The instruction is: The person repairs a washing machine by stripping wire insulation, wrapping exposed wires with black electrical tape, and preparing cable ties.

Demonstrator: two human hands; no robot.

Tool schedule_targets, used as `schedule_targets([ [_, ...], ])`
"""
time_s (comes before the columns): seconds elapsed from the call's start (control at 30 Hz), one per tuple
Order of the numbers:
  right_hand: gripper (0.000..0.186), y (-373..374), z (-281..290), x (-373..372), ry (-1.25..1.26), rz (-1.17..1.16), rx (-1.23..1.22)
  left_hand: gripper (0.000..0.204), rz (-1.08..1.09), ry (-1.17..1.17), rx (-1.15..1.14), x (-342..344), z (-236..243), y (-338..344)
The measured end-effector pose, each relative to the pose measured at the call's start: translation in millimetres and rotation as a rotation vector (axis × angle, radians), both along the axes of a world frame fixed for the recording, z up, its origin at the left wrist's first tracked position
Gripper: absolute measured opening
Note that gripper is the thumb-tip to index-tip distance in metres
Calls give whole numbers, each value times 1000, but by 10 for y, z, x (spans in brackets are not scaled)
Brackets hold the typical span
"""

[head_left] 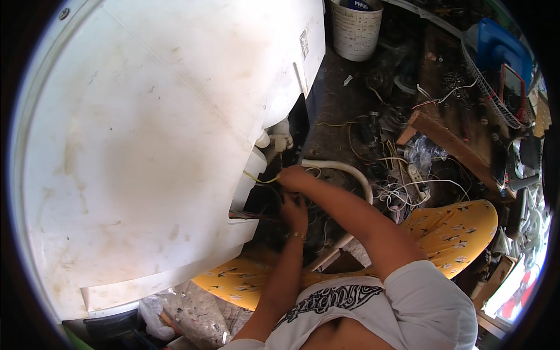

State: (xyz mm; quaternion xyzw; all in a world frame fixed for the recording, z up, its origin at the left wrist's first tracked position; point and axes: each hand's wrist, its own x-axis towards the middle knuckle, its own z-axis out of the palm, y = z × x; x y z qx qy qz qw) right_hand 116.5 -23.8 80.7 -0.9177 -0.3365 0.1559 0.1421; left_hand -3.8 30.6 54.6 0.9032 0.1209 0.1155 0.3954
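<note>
The large white appliance casing (146, 116) fills the left side, with an opening low on its right edge. A white plastic fitting (282, 141) and dark parts show inside. My right hand (294, 178) is closed at that opening, its fingers on a thin yellow-green wire (261, 180) that runs out of the casing. Just below it, my left hand (295, 214) has its fingers curled inward among dark parts; whatever they hold is hidden. A bundle of thin wires (242, 216) leaves the casing edge towards the left hand. Behind my right wrist curves a pale hose (344, 167).
Tangled white cables (408, 189) lie on the dark floor at right, near a wooden bar (452, 149). A white bucket (357, 32) stands at the back. A wire basket (487, 81) holds a red-edged meter (513, 88) and a blue plastic piece (503, 49).
</note>
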Motion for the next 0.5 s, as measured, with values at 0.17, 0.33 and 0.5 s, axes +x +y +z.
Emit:
schedule_targets([
  [0.17,39,6,-219,164,91,34,-115,21,-33,8,89,10,-91,-81],
  [0.33,64,-98,-140,219,336,-243,258,18,6,178,22,-78,-171,10],
  [0.5,59,-763,-271,249,443,-189,751,17,46,72,-480,0,-377,-117],
])
